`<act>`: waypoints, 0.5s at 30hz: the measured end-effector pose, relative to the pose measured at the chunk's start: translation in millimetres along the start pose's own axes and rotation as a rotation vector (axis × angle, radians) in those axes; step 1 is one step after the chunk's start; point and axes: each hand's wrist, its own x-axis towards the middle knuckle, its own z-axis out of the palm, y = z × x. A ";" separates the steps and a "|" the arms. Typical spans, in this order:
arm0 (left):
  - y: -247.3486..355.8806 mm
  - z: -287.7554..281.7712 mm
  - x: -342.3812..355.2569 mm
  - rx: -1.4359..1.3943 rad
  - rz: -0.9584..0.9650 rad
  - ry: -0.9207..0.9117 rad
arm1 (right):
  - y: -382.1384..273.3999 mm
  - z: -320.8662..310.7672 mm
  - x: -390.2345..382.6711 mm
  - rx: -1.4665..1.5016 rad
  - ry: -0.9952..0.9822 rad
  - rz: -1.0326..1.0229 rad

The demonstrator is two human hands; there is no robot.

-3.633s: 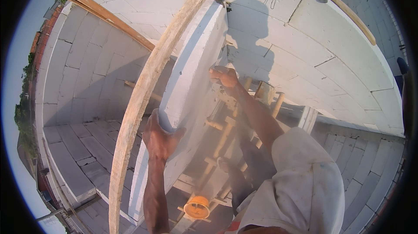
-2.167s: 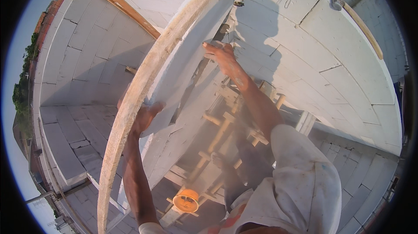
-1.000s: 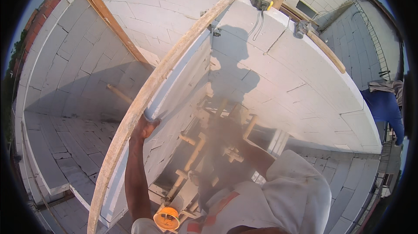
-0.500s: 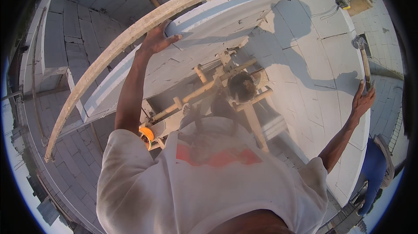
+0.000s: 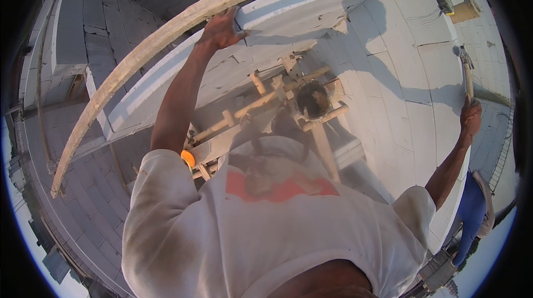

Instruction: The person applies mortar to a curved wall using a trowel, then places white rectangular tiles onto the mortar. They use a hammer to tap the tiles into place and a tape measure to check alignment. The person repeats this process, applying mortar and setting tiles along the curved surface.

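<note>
My left hand (image 5: 221,30) lies on the top edge of a white block wall (image 5: 277,15), thumb apart from the fingers. Its fingertips reach beside a long wooden batten (image 5: 150,43), which looks curved in this view. Whether they touch the batten I cannot tell. On the right, my right hand (image 5: 471,118) is closed round the lower handle of a hammer (image 5: 468,76). The hammer's metal head points away from me, over the top of the right-hand block wall (image 5: 400,104).
Below, wooden scaffold poles (image 5: 261,104) carry a dark bucket (image 5: 312,101). An orange object (image 5: 188,158) shows by my left sleeve. At the far right lie a yellow-black tool (image 5: 444,1) and a log-like piece (image 5: 466,10). A person in blue (image 5: 472,209) bends at the lower right.
My right hand, its fingers extended by the hammer handle before, has closed round it. My left hand has shifted right and farther away along the wall top.
</note>
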 end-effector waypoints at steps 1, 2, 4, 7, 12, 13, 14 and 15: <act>1.1 -0.3 0.8 -0.003 0.001 -0.009 | -7.8 -13.8 -15.4 -0.025 0.042 0.038; 1.3 -2.1 -0.6 0.002 0.010 -0.004 | -22.4 -29.9 -35.2 -0.046 0.080 0.075; 1.5 -4.5 -1.0 0.011 0.031 0.010 | -62.3 -70.2 -91.8 0.194 0.157 0.097; 0.1 -3.1 -0.7 -0.022 0.015 -0.036 | -149.1 -99.9 -195.7 1.071 -0.232 0.303; -1.5 -1.4 3.2 -0.018 0.118 0.053 | -323.1 -83.8 -363.6 1.720 -0.996 0.607; -4.7 2.8 4.7 -0.019 0.144 0.062 | -360.5 -90.1 -387.0 1.871 -1.035 0.720; -7.8 4.9 3.7 -0.001 0.148 0.070 | -393.4 -90.5 -408.2 1.935 -1.071 0.701; -9.7 6.4 4.0 0.015 0.152 0.083 | -424.8 -84.3 -423.9 2.000 -1.161 0.896</act>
